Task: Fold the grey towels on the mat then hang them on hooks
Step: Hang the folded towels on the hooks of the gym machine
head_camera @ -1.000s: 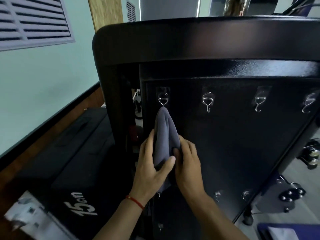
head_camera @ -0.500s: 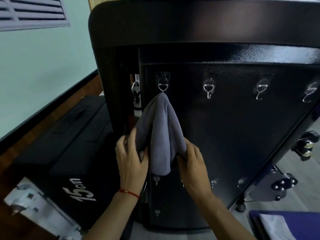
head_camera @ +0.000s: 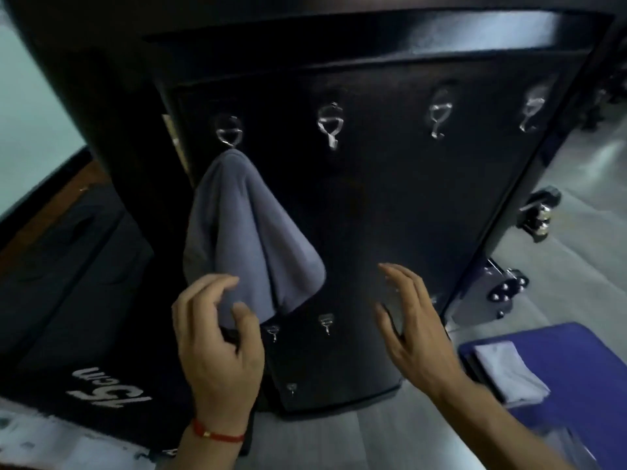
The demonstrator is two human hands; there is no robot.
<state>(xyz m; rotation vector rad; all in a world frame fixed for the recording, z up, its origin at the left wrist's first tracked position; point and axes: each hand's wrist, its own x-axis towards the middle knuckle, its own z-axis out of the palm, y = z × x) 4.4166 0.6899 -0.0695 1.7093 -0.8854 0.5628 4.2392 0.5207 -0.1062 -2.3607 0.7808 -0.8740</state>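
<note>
On the black board (head_camera: 390, 215), the grey towel (head_camera: 244, 239) now hangs by itself from the far-left hook (head_camera: 229, 133) of the top row, its peak caught on the metal and its two flaps spread wide below. Half a second ago both hands were pinching those flaps; they have since let go and drawn back toward the near side. The left hand (head_camera: 217, 347), with a red string at the wrist, sits just below the towel's lower edge with fingers loosely curled and holding nothing, though whether a fingertip brushes the cloth I cannot tell. The right hand (head_camera: 410, 320) has moved off to the right, well apart from the towel, fingers spread and relaxed. Another folded towel (head_camera: 509, 371) lies on the blue mat (head_camera: 590, 374) at the near right.
</note>
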